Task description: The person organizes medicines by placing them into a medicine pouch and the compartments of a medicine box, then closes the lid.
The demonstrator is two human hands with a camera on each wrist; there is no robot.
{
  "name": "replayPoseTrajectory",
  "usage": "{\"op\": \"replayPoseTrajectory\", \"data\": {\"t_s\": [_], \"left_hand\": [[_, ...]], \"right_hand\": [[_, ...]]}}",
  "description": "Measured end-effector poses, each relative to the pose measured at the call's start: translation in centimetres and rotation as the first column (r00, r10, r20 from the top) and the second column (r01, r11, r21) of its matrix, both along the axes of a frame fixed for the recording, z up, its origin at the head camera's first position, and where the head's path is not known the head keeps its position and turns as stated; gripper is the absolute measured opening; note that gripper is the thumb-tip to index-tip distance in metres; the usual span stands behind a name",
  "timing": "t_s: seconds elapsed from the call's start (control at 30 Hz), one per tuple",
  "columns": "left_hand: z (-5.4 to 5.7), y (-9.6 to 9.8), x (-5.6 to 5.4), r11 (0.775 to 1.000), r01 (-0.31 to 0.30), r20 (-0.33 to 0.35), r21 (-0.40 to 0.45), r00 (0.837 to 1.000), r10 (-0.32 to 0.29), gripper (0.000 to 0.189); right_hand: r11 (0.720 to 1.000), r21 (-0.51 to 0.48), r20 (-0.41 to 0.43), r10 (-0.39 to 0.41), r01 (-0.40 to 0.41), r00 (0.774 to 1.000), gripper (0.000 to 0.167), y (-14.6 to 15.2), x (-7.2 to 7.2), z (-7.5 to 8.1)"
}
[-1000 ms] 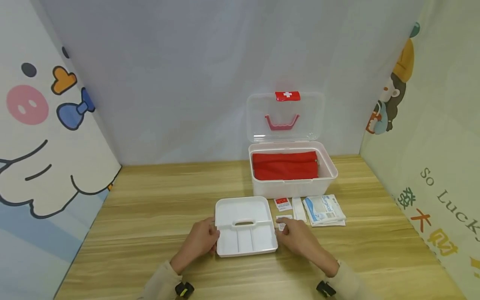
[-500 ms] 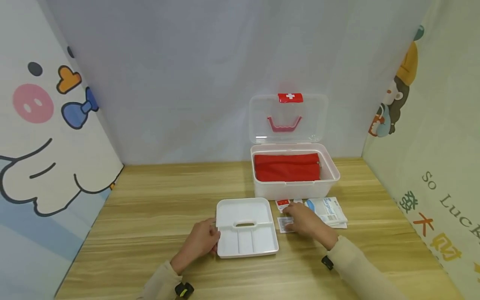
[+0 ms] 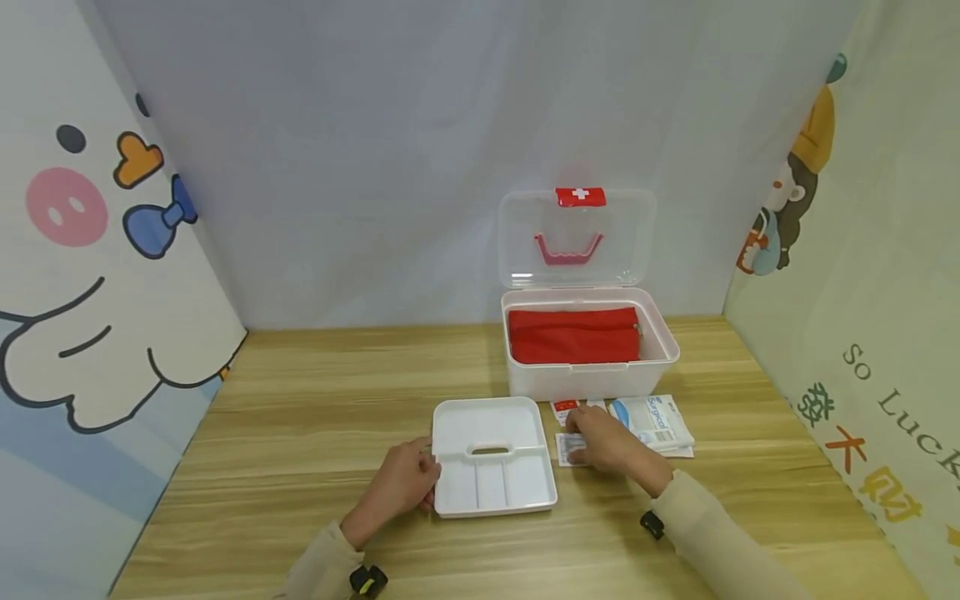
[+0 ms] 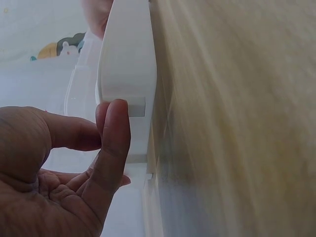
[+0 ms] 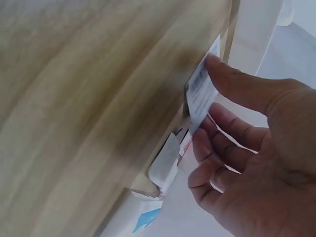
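Observation:
A white divided tray [image 3: 491, 425] with a slot handle lies on the wooden table. My left hand [image 3: 401, 475] grips its left edge; in the left wrist view, thumb and fingers of the left hand [image 4: 74, 153] meet at the tray's side wall [image 4: 129, 59]. Right of the tray, my right hand [image 3: 611, 442] reaches over a small white printed sachet [image 3: 567, 450]. Seen from the right wrist, the right hand [image 5: 252, 133] has its thumb on one edge of the sachet [image 5: 201, 94] and fingertips at the opposite edge, pinching it close to the tabletop.
Behind stands a white first-aid box [image 3: 577, 383], lid [image 3: 573, 221] raised, holding a red zip pouch [image 3: 573, 336]. A red-and-white sachet [image 3: 564, 408], a narrow white packet [image 3: 596, 403] and a surgical dressing pack [image 3: 656, 422] lie in front of it.
My right hand has left the tray's right edge, moved right and lowered onto the small white sachet, its fingers drawing in there. The left hand and tray have stayed in place.

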State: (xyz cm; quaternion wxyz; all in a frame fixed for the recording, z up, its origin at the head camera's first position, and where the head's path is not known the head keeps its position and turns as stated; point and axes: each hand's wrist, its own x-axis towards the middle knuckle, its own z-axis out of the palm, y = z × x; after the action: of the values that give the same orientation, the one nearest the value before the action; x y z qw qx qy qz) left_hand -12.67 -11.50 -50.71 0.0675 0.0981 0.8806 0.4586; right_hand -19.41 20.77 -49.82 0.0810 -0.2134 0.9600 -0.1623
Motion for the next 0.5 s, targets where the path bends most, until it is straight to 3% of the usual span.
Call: {"op": "replayPoseTrajectory", "data": {"t_s": [0.33, 0.5], "left_hand": [[-0.04, -0.01, 0.1, 1.0, 0.0, 0.004, 0.01, 1.0, 0.0, 0.033], [-0.06, -0.06, 0.06, 1.0, -0.009, 0.011, 0.01, 1.0, 0.009, 0.038]], "right_hand": [[0.994, -0.1, -0.058, -0.05, 0.044, 0.997, 0.012, 0.55, 0.22, -0.07], [0.989, -0.146, -0.127, -0.006, -0.012, 0.992, 0.012, 0.99, 0.13, 0.69]]}}
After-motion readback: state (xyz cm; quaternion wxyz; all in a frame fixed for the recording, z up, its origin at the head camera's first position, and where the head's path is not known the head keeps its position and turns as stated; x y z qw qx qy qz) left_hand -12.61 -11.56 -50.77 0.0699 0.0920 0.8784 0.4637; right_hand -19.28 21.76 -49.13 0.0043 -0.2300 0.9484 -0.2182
